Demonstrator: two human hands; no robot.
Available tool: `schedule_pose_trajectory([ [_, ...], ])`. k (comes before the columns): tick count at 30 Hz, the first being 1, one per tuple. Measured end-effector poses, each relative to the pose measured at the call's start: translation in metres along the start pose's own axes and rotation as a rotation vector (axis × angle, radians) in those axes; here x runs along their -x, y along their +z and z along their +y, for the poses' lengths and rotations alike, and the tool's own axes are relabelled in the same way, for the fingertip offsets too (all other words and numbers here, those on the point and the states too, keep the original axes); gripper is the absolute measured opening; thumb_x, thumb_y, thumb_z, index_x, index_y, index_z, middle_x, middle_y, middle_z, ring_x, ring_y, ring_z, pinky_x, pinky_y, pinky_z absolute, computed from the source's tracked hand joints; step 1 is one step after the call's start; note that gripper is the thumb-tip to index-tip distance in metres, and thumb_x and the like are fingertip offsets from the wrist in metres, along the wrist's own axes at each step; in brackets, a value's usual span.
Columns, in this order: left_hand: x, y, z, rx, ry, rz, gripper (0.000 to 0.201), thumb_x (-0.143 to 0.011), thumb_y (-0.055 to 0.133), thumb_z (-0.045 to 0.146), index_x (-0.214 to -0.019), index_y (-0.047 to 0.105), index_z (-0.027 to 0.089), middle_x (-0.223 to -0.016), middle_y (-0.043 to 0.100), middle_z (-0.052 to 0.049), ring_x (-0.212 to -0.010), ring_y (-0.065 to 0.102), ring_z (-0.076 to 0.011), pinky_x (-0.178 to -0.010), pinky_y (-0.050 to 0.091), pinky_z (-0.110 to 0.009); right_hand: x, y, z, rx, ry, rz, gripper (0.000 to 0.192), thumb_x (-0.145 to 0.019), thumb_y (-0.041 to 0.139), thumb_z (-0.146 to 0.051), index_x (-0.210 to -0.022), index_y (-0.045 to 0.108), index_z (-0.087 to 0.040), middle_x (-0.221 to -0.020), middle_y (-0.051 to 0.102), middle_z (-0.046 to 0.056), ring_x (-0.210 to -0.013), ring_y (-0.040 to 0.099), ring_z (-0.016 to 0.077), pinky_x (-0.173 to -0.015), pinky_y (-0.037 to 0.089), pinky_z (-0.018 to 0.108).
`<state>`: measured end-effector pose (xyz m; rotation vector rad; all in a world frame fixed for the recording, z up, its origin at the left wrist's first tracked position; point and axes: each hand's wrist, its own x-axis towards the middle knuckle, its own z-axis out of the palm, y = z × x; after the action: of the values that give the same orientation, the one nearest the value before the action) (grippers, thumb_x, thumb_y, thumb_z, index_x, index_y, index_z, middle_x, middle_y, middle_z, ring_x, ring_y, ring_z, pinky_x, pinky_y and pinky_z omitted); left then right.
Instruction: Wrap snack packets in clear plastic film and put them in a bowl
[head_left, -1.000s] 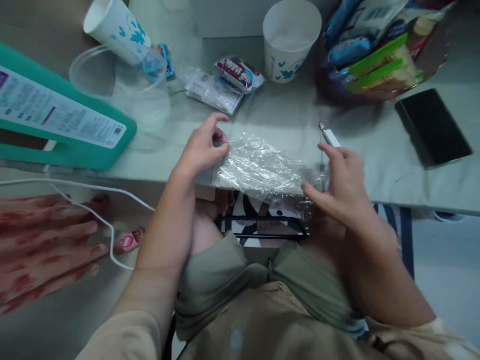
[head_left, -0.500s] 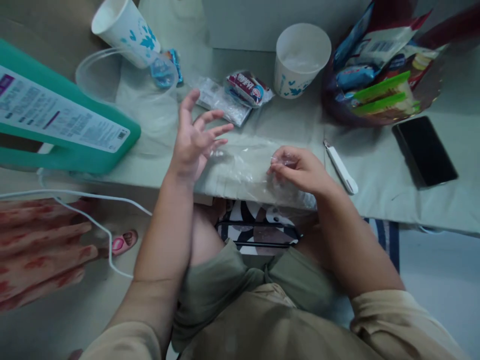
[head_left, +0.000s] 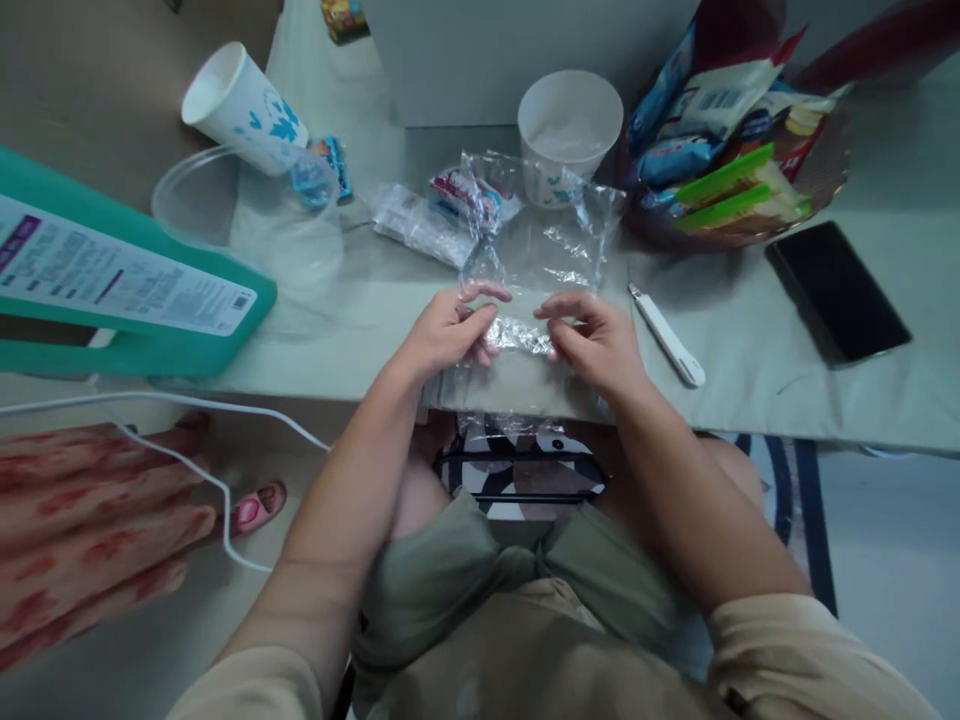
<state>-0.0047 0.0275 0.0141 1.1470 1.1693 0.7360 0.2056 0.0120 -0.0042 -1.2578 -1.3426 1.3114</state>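
A crinkled clear plastic bag (head_left: 540, 240) stands up from the near edge of the pale table (head_left: 765, 370). My left hand (head_left: 450, 335) pinches its lower left part and my right hand (head_left: 592, 340) pinches its lower right part, fingertips nearly meeting. A white slim tool (head_left: 667, 335) lies just right of my right hand. Behind the bag are a small snack packet (head_left: 469, 195) and a white paper cup (head_left: 570, 125) with blue hearts.
A teal box (head_left: 112, 280) lies at the left, with a clear plastic tub (head_left: 225, 215) and a tipped paper cup (head_left: 240, 105) beside it. A bowl of snack packets (head_left: 735, 150) and a black phone (head_left: 836, 290) sit at the right. Another person's patterned clothing (head_left: 82, 530) and a white cable (head_left: 195, 450) are lower left.
My left hand, open and raised half a second ago, has come down onto the bag. Both hands now pinch it together, and the bag's far part has lifted upright.
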Motion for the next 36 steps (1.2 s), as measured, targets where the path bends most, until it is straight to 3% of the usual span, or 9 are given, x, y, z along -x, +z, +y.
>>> schedule_pose_trajectory([
  [5, 0.002, -0.002, 0.000, 0.127, 0.068, 0.036, 0.017, -0.084, 0.068, 0.020, -0.100, 0.071, 0.024, -0.061, 0.067, 0.004, -0.042, 0.061, -0.0108, -0.042, 0.047, -0.021, 0.003, -0.012, 0.002, 0.051, -0.123, 0.142, 0.011, -0.082, 0.060, -0.027, -0.078, 0.070, -0.024, -0.108, 0.074, 0.003, -0.059, 0.057, 0.0094, -0.049, 0.045, 0.027],
  [11, -0.001, -0.004, -0.002, 0.173, 0.109, 0.077, 0.018, -0.077, 0.061, 0.013, -0.062, 0.070, 0.017, -0.074, 0.072, -0.004, -0.060, 0.066, -0.0123, -0.060, 0.058, -0.027, 0.001, -0.015, 0.004, 0.101, -0.186, 0.280, 0.017, -0.075, 0.055, -0.018, -0.063, 0.067, -0.023, -0.111, 0.070, 0.005, -0.109, 0.067, 0.0265, -0.070, 0.057, 0.038],
  [14, -0.007, -0.006, -0.006, 0.138, 0.117, 0.163, 0.034, -0.090, 0.061, 0.031, -0.061, 0.071, 0.017, -0.070, 0.070, -0.006, -0.061, 0.066, -0.0139, -0.062, 0.057, -0.029, -0.003, -0.016, 0.011, 0.103, -0.138, 0.255, 0.020, -0.082, 0.052, -0.024, -0.075, 0.071, -0.024, -0.128, 0.064, 0.004, -0.109, 0.066, 0.0251, -0.075, 0.059, 0.040],
  [18, -0.010, -0.009, -0.010, -0.136, 0.329, 0.322, 0.035, -0.091, 0.070, 0.040, -0.062, 0.074, 0.020, -0.071, 0.070, -0.004, -0.072, 0.066, -0.0138, -0.071, 0.055, -0.027, -0.009, -0.019, 0.021, 0.136, -0.136, 0.220, 0.038, -0.098, 0.042, -0.051, -0.105, 0.071, -0.027, -0.142, 0.055, 0.007, -0.111, 0.067, 0.0222, -0.079, 0.060, 0.036],
  [23, -0.006, -0.011, -0.009, -0.355, 0.555, 0.307, 0.041, -0.096, 0.063, 0.046, -0.065, 0.078, 0.024, -0.081, 0.071, -0.004, -0.077, 0.066, -0.0152, -0.077, 0.054, -0.031, -0.009, -0.016, 0.016, 0.318, -0.341, 0.277, 0.066, -0.098, 0.028, -0.073, -0.149, 0.045, -0.033, -0.149, 0.051, 0.010, -0.138, 0.057, 0.0288, -0.101, 0.054, 0.045],
  [26, -0.006, -0.015, -0.012, -0.408, 0.643, 0.277, 0.042, -0.094, 0.062, 0.056, -0.074, 0.080, 0.024, -0.088, 0.071, -0.005, -0.086, 0.067, -0.0180, -0.084, 0.055, -0.035, -0.002, -0.014, 0.009, 0.310, -0.431, 0.182, 0.073, -0.097, 0.024, -0.077, -0.150, 0.045, -0.031, -0.139, 0.059, 0.011, -0.126, 0.066, 0.0293, -0.101, 0.053, 0.049],
  [29, -0.011, -0.018, -0.018, -0.361, 0.687, 0.291, 0.044, -0.094, 0.060, 0.060, -0.081, 0.080, 0.022, -0.094, 0.071, -0.006, -0.092, 0.068, -0.0194, -0.086, 0.057, -0.036, 0.007, -0.014, 0.004, 0.314, -0.488, 0.024, 0.062, -0.102, 0.025, -0.068, -0.129, 0.062, -0.027, -0.095, 0.073, 0.004, -0.102, 0.075, 0.0258, -0.109, 0.047, 0.053],
  [32, -0.016, -0.016, -0.024, -0.214, 0.631, 0.341, 0.039, -0.094, 0.062, 0.055, -0.078, 0.075, 0.021, -0.091, 0.069, -0.005, -0.087, 0.067, -0.0168, -0.079, 0.056, -0.032, 0.012, -0.015, 0.001, 0.440, -0.449, -0.078, 0.039, -0.102, 0.039, -0.050, -0.104, 0.070, -0.025, -0.060, 0.064, -0.004, -0.073, 0.073, 0.0203, -0.117, 0.040, 0.053],
  [36, -0.021, -0.010, -0.026, -0.027, 0.491, 0.371, 0.030, -0.070, 0.085, 0.039, -0.083, 0.064, 0.022, -0.093, 0.065, -0.001, -0.086, 0.067, -0.0152, -0.071, 0.056, -0.026, 0.014, -0.017, -0.001, 0.515, -0.411, -0.077, 0.020, -0.093, 0.055, -0.038, -0.096, 0.070, -0.025, -0.069, 0.072, -0.004, -0.065, 0.069, 0.0175, -0.116, 0.039, 0.054],
])
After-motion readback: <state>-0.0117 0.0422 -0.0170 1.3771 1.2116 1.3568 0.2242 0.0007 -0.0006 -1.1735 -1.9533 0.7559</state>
